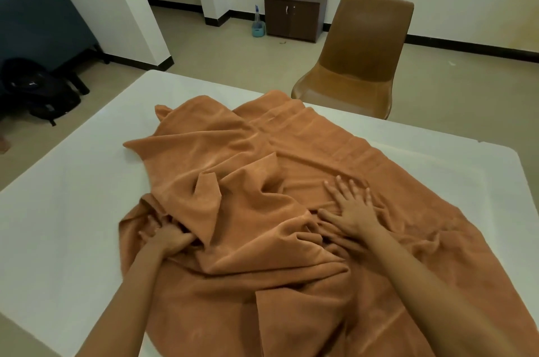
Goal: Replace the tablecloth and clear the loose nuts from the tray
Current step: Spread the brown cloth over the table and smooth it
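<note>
An orange-brown tablecloth (291,152) lies crumpled and partly spread over the white table (73,210). Folds are bunched in the middle and at the near left. My left hand (166,235) is closed on a bunched fold at the cloth's left edge. My right hand (348,207) rests flat on the cloth right of centre, fingers spread, palm down. No tray and no nuts are in view.
A brown chair (361,56) stands at the table's far side. Behind it are a dark wooden cabinet (294,16) and a spray bottle in a blue holder (258,24). A blue sofa (38,18) and a black bag (40,91) are on the left.
</note>
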